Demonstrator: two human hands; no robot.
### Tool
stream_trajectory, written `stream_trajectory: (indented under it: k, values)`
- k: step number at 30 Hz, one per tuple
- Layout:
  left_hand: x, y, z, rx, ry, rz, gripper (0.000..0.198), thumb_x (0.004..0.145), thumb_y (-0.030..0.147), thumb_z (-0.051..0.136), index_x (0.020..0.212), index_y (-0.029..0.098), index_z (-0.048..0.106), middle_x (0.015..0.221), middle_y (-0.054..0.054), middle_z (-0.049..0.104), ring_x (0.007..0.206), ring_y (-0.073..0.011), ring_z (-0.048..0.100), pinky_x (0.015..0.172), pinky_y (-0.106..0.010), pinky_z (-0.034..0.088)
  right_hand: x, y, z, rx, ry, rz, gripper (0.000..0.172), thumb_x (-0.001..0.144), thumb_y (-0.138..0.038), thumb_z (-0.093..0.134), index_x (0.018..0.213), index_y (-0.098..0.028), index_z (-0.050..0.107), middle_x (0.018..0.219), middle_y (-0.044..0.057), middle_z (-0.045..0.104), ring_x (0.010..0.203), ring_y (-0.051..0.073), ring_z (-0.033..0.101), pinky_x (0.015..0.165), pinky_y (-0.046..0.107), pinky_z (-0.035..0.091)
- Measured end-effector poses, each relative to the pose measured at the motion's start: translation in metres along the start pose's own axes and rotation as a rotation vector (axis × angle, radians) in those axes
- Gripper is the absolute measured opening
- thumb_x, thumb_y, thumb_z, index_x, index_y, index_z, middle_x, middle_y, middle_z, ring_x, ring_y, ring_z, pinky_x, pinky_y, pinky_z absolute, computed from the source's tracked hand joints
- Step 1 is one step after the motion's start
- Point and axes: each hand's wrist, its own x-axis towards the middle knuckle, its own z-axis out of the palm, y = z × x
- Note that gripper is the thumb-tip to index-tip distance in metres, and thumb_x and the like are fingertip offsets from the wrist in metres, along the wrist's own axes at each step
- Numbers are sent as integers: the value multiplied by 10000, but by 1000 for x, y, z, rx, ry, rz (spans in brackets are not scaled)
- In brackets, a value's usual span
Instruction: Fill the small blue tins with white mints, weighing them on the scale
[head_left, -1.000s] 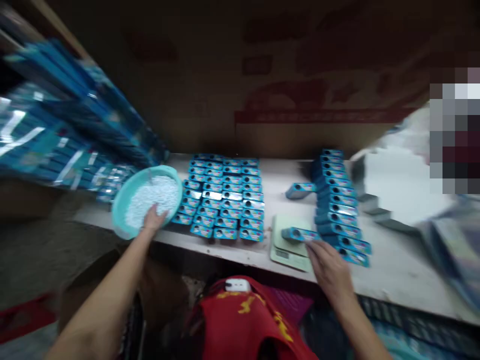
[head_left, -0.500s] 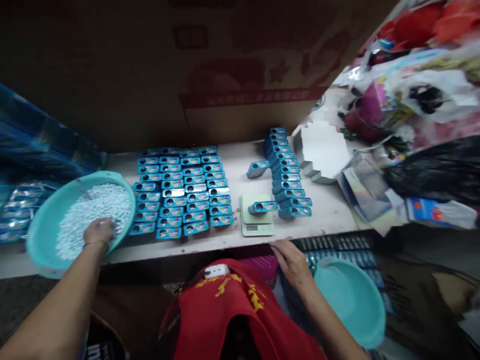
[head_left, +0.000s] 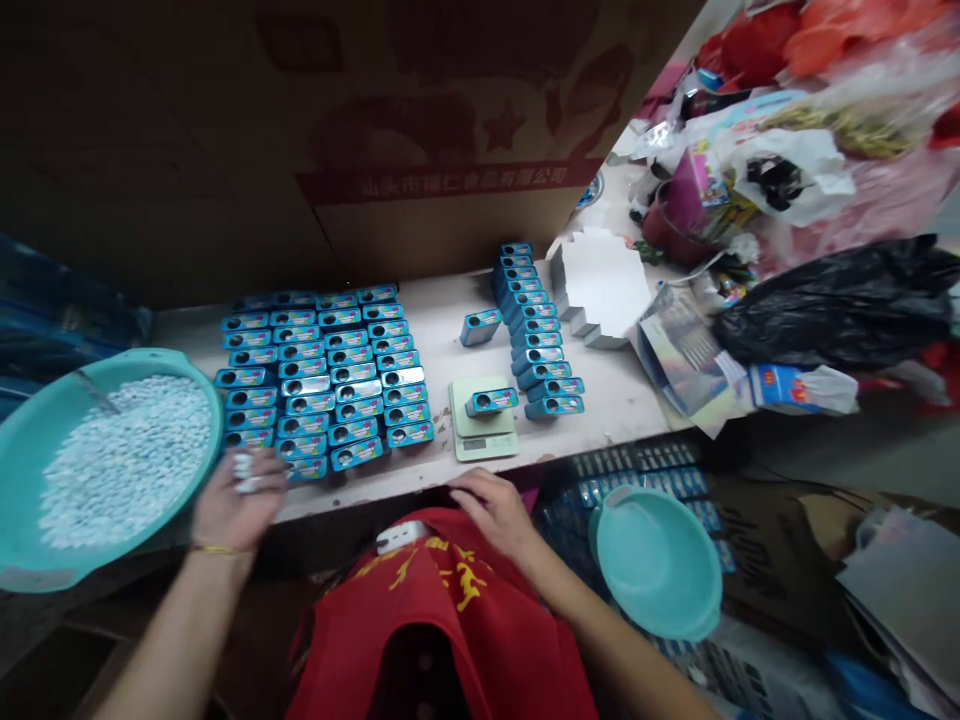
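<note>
My left hand [head_left: 238, 500] is palm up, fingers curled around a few small white tablets [head_left: 246, 472]. It hovers between the big turquoise basin [head_left: 169, 365] and the rows of small blue tins [head_left: 304, 405]. Many more white tablets [head_left: 127, 460] fill the basin, where a metal scoop [head_left: 96, 392] lies half buried. My right hand [head_left: 491, 508] holds nothing, and its loosely extended fingers rest by the table's front edge. Just beyond it, a single blue tin [head_left: 491, 401] with a dark round opening stands on a pale green digital scale [head_left: 484, 445].
Another tin [head_left: 481, 327] stands behind the scale, beside a column of tins [head_left: 540, 340]. Further right are stacked white cards [head_left: 606, 285], papers [head_left: 686, 355] and a black plastic bag [head_left: 840, 310]. A second turquoise basin [head_left: 656, 565] sits below table height. A large cardboard box [head_left: 375, 235] walls off the back.
My left hand has come out of the tablets in the basin, moving right with some in its palm. The whole view has shifted; my right hand stays by the table edge.
</note>
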Motion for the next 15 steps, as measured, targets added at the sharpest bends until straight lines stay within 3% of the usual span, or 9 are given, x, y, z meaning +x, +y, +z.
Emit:
stream_trajectory:
  k: [3, 6, 10, 15]
  values:
    - [4, -80, 24, -2, 7, -293, 160, 820, 174, 362, 743, 154, 500, 673, -19, 533, 572, -71, 519, 472, -155, 435, 24, -28, 15, -80, -66, -184, 227, 825, -252, 427, 1012, -190, 540, 890, 45, 573, 832, 129, 524, 739, 255, 434]
    - [15, -134, 36, 59, 39, -427, 182, 823, 198, 379, 784, 127, 542, 705, -40, 571, 637, -102, 564, 578, -209, 474, 37, -35, 24, -401, -122, -260, 273, 815, -202, 425, 1077, -160, 488, 946, 86, 538, 846, 174, 484, 718, 300, 426]
    - [33, -167, 43, 134, 66, -411, 136, 790, 150, 437, 816, 118, 567, 689, -36, 596, 640, -110, 578, 617, -223, 470, 40, -16, 21, -743, -175, -216, 242, 773, -110, 440, 1006, -116, 508, 873, 99, 519, 787, 203, 456, 623, 322, 420]
    - [50, -187, 57, 185, 19, -481, 140, 788, 174, 446, 802, 133, 579, 643, -18, 586, 619, -99, 572, 635, -209, 458, 47, 5, 6, -835, -190, -280, 205, 779, -111, 422, 960, -101, 518, 857, 110, 510, 786, 212, 447, 613, 333, 421]
